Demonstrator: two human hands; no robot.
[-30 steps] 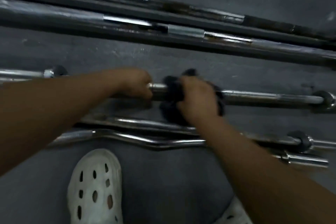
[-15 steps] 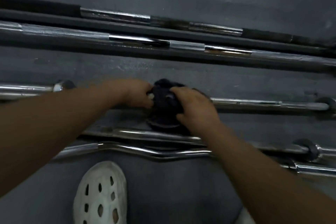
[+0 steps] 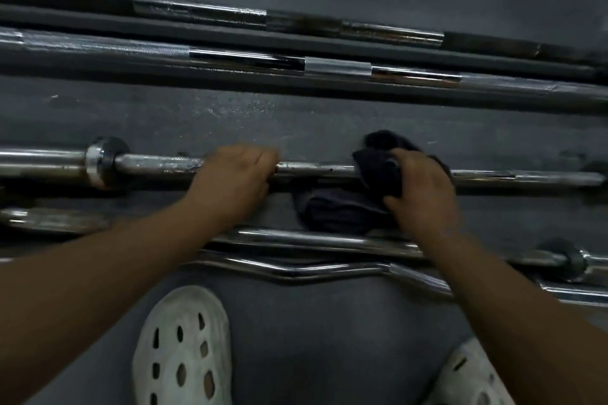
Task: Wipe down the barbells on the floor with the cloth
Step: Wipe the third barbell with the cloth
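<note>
A chrome barbell (image 3: 316, 169) lies across the middle of the dark floor, left to right. My left hand (image 3: 235, 179) grips its shaft, fingers curled over the top. To the right, my right hand (image 3: 424, 189) holds a dark cloth (image 3: 378, 171) wrapped around the same shaft. A loose part of the cloth hangs down onto the floor below the bar. A collar (image 3: 98, 161) sits on the bar at the left.
Two long barbells (image 3: 335, 67) lie parallel farther back. A straight bar (image 3: 312, 238) and a curl bar (image 3: 296, 271) lie close in front of my hands. My white clogs (image 3: 184, 348) stand on the floor at the bottom.
My right hand has slid the cloth to the right along the bar, away from my left hand. The left hand keeps its grip on the shaft.
</note>
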